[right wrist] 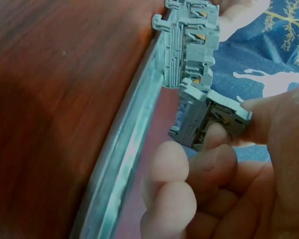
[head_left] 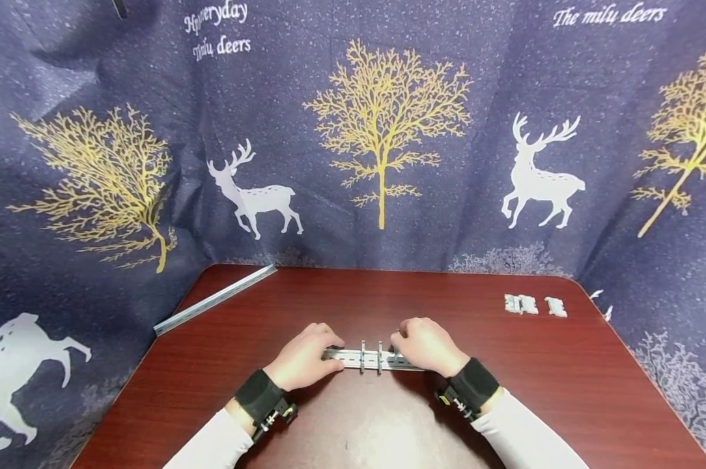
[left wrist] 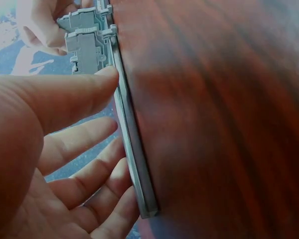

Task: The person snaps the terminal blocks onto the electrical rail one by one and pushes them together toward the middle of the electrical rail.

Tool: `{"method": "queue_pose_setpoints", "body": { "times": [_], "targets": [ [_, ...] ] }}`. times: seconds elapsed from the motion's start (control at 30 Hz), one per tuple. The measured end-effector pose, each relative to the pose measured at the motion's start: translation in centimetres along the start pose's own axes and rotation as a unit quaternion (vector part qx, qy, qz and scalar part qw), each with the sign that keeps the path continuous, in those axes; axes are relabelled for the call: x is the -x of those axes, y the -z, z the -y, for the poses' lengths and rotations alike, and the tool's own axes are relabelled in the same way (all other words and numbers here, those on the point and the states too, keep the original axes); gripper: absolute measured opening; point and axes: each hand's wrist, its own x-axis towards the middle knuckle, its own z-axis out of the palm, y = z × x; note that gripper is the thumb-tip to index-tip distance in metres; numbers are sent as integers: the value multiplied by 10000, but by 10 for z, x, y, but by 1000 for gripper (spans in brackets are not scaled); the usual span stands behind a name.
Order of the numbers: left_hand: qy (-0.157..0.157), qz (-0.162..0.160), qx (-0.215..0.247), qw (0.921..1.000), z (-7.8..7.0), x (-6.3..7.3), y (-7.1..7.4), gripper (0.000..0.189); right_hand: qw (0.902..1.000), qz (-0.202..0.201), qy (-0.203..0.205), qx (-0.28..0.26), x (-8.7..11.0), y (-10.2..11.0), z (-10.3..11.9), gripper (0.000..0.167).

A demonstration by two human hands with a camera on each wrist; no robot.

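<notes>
A short slotted metal DIN rail [head_left: 350,358] lies on the table in front of me. Two thin grey terminal blocks [head_left: 380,365] stand upright across its middle, a small gap apart. My left hand [head_left: 306,357] holds the rail's left end, thumb on the near edge and fingers along the far side. In the right wrist view, my right hand [right wrist: 284,149] pinches another grey terminal block [right wrist: 194,119] between thumb and fingers. That block is tilted and close to the rail [right wrist: 122,154], beside the blocks standing on it [right wrist: 174,55]. From the head view, my right hand [head_left: 429,345] covers most of it.
A longer metal rail [head_left: 215,299] lies slantwise along the table's left edge. At the back right are several loose terminal blocks [head_left: 555,307]. A dark blue curtain [head_left: 423,241] printed with deer and trees hangs right behind the red-brown table [head_left: 564,378].
</notes>
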Motion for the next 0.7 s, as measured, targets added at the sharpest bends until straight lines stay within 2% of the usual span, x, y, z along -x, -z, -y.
{"method": "queue_pose_setpoints", "body": {
  "times": [0.37,0.7],
  "targets": [
    [22,187,131,9997,-1,-1,0,19,9999,0,-111,65,4,-7,0,44],
    [26,174,160,9997,-2,1,2,18,9998,38,-68,169,6,-7,4,44]
  ]
}}
